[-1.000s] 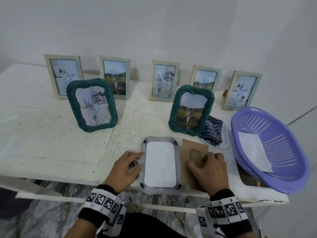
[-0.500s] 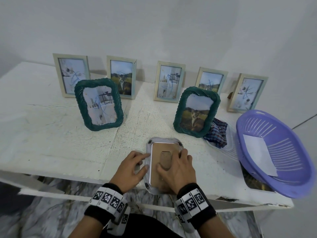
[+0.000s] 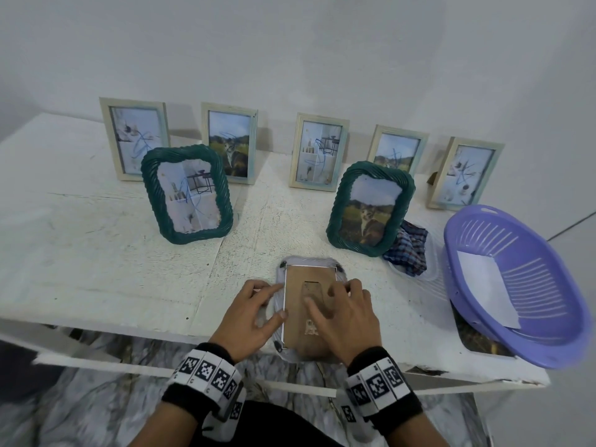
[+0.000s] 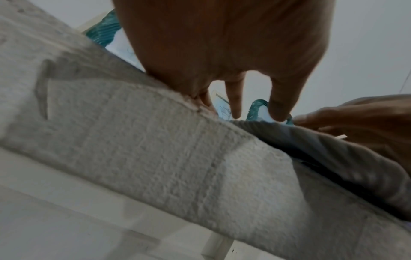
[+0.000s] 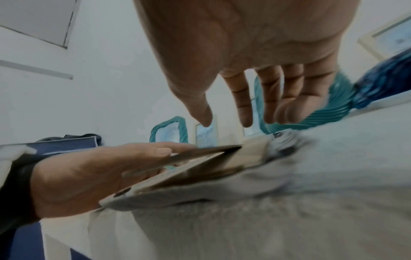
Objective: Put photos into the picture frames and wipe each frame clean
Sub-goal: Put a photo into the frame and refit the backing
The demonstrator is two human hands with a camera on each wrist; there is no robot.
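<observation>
**Backing board going onto the grey frame**

Seven frames stand filled on the counter. The grey frame lies face-down at the near edge. The right hand presses the backing board with straight fingers; the left hand steadies the rim, fingers relaxed. Securing and wiping remain, judging by the cloth lying unused.

No words, brand names or numbers can be read anywhere. The brown backing board of the face-down frame carries a small dark printed mark near its lower edge, too small and blurred to make out. Both wristbands bear rows of black-and-white square code markers, with tiny letters beneath the left one's squares that stay illegible.
</observation>
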